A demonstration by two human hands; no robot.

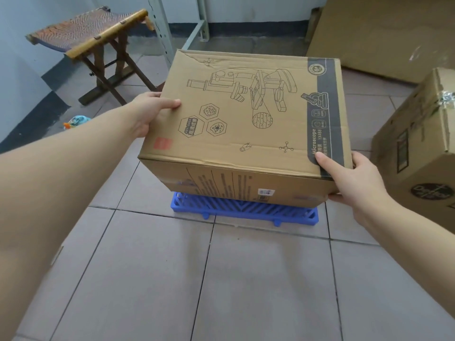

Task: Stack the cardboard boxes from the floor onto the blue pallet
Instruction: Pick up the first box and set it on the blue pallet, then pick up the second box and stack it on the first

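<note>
A brown cardboard box (246, 114) printed with a microscope drawing fills the middle of the head view, over the blue pallet (243, 212). Only the pallet's near edge shows below the box. Whether the box rests on the pallet or hangs just above it I cannot tell. My left hand (150, 109) grips the box's left side, thumb on the top face. My right hand (354, 178) holds the near right corner, thumb on top and fingers under the edge. A second cardboard box (418, 153) stands on the floor to the right.
A folding wooden stool (91, 45) stands at the back left. A large flat cardboard sheet (384, 33) leans at the back right. Metal shelf uprights (162, 28) rise behind the box. A small colourful object (76, 121) lies by the left wall. Grey floor tiles lie in front.
</note>
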